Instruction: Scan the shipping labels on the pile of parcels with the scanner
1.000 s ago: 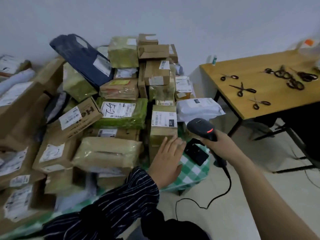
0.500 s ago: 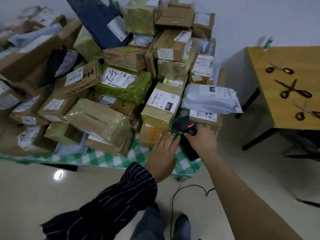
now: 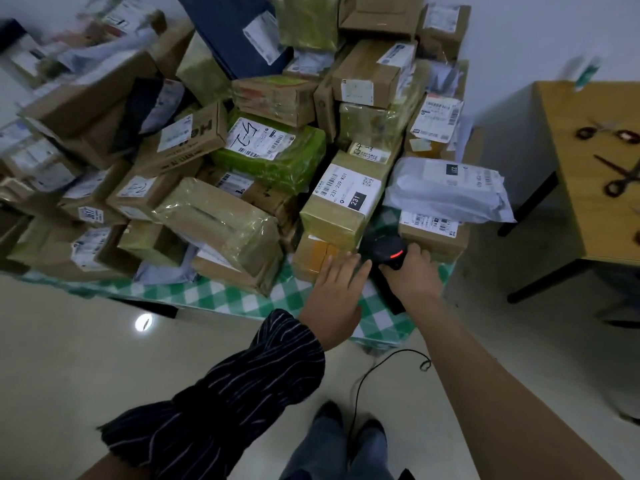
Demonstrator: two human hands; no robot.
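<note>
- head view: the pile of parcels [image 3: 221,216] covers a table under a green and white checked cloth [image 3: 242,299]; most are brown cardboard boxes, many glossy with tape, and most show white shipping labels.
- the right hand [image 3: 410,273] has its fingers wrapped round the grip of a black scanner [image 3: 382,249]; a red light glows on the back of the scanner's head.
- the scanner sits low at the pile's front right corner, between the taped box marked 231 [image 3: 332,220] and a small cardboard box [image 3: 433,239] beside the hand, which also carries a label.
- a grey poly mailer [image 3: 446,192] lies on top of that small box.
- the left hand [image 3: 334,292] is flat, fingers straight and together, holding nothing; its fingertips reach the lower corner of a small orange-taped box [image 3: 311,256], though contact is unclear.
- a dark striped sleeve [image 3: 225,386] is bunched on the left forearm; the right arm is bare.
- the scanner's black cable [image 3: 362,386] trails across the pale floor near the person's dark shoes.
- higher in the pile lie a green wrapped parcel [image 3: 277,161] and a navy mailer [image 3: 221,29].
- to the right stands a wooden table [image 3: 571,202] with scissors [image 3: 623,178] on it.
</note>
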